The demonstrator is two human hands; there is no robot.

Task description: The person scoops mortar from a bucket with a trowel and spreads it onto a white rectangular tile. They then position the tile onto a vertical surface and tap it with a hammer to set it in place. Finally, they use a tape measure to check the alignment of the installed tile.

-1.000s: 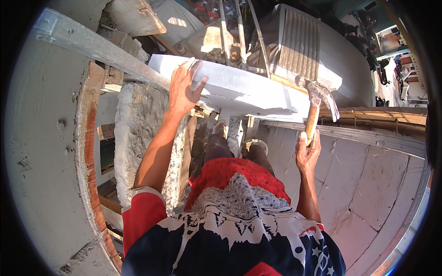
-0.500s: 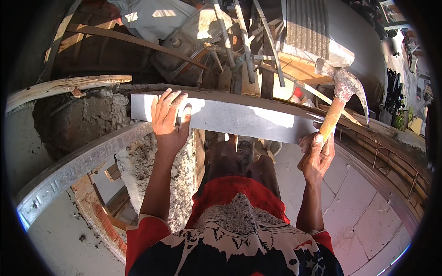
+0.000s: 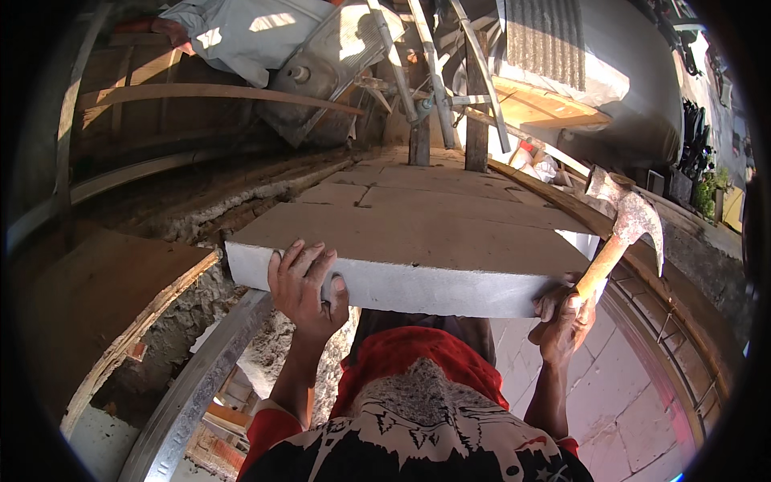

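Note:
A long pale block lies crosswise in front of me, its front face light and its top shaded. My left hand grips the block near its left end, fingers bent against the front face. At the right end my right hand is closed round the wooden handle of a claw hammer, with its fingertips against the block. The metal head tilts up above the block's right corner. Behind the block runs a surface of similar laid blocks, with visible joints. My legs are mostly hidden below.
A metal bar runs diagonally at lower left, beside a rough-edged board. Ahead are wooden posts, slanting poles, plastic sheeting and a corrugated panel. A wooden beam and rebar run along the right, above a block wall.
The view has tipped forward, showing more of the laid blocks beyond. The block, both hands and hammer sit lower in the picture, and more of the block's top shows.

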